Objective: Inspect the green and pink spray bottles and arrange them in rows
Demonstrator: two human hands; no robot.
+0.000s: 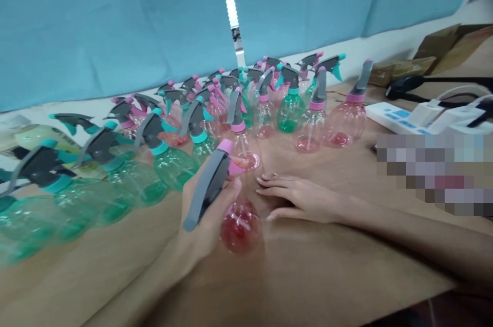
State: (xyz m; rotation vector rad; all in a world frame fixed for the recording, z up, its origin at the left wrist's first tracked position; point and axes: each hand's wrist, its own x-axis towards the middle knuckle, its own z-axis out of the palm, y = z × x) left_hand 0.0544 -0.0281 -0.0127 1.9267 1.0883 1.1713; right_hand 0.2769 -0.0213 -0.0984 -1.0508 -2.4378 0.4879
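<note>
My left hand (210, 204) is wrapped round the neck of a pink spray bottle (241, 228) with a grey and pink trigger head; the bottle tilts, its round base toward the right. My right hand (295, 196) lies on the brown table with its fingers spread, just right of that bottle, holding nothing. Beyond my hands stand several spray bottles. Closest behind is a pink one (246, 147); a green one (175, 165) stands to the left, and another green one (290, 111) farther back. Two pink bottles stand to the right, one of them (309, 129) nearer the middle.
More green bottles (134, 178) line the left side of the table (327, 265). At the right are a white power strip (396, 117) with plugs, a black strap-like object (400, 87) and brown cardboard (450, 50). A blue cloth (115, 24) hangs behind.
</note>
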